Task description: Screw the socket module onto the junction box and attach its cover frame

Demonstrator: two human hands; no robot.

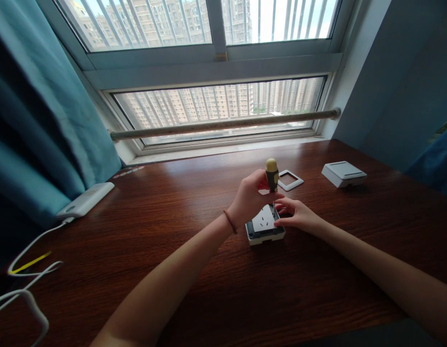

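My left hand is closed round the handle of a screwdriver with a yellow top and a dark grip. The screwdriver stands nearly upright, its shaft pointing down at the right side of a wall socket. White with a dark surrounding frame, the socket lies face up on a white box base. My right hand holds the socket's right edge, thumb near the front and fingers behind. The screwdriver's tip and any screw under it are too small to make out.
Behind my hands lies a white square cover frame. A white switch box sits farther right on the brown wooden table. At left are a white power strip, its cable and a yellow strip. A blue curtain hangs there.
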